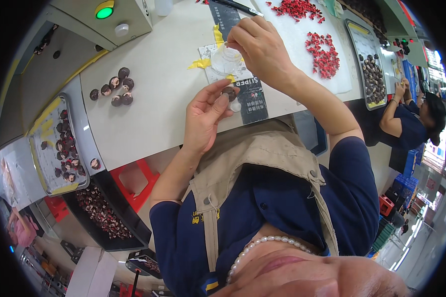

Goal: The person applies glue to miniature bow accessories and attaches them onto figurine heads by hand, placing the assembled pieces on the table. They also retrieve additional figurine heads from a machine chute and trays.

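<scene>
My left hand (203, 119) is closed around a small dark brown ball-shaped piece (229, 93), held near the table's front edge between thumb and fingers. Just below that piece shows a small whitish round thing (235, 106). My right hand (260, 52) is pinched at the rim of a clear round dish (225, 63); what its fingertips hold, if anything, is too small to make out. Under the dish lies a whitish square (205, 51) with yellow tape (200, 64) on its edges. A dark printed strip (252, 106) runs beneath it across the table.
Several dark brown balls with pale patches (116, 82) lie at the table's left. Small red pieces (323, 55) are heaped on a white sheet (292, 34) at right. Trays of brown balls stand left (86, 171) and right (354, 42). Another person (406, 119) works at far right.
</scene>
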The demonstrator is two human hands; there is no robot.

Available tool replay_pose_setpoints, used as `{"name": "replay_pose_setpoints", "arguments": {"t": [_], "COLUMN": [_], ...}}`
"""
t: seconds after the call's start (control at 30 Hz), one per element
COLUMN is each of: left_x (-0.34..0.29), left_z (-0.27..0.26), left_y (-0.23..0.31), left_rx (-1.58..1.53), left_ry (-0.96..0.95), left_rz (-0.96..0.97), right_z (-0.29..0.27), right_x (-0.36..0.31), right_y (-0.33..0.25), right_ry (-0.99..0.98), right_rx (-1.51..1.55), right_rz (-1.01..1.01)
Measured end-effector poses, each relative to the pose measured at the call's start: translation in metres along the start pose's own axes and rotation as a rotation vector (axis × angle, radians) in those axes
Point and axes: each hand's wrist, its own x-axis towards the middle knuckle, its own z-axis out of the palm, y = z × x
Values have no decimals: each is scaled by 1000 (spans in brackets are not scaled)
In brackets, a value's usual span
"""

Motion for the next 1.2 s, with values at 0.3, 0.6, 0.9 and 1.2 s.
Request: {"name": "replay_pose_setpoints", "arguments": {"t": [0.3, 0.6, 0.9, 1.2], "left_x": [12, 17, 15, 12], "left_z": [18, 28, 28, 25], "left_y": [-8, -13, -13, -5], "left_rx": [-62, -50, 147, 275], "left_ry": [73, 100, 119, 83], "left_rz": [118, 133, 323, 412], "right_z": [-45, -39, -54, -37], "right_x": [-22, -41, -36, -40], "right_y": [-24, -27, -29, -44], "right_ry": [-120, -87, -223, -35], "right_rx": [682, 776, 846, 766], "right_rz": [412, 468, 582, 414]}}
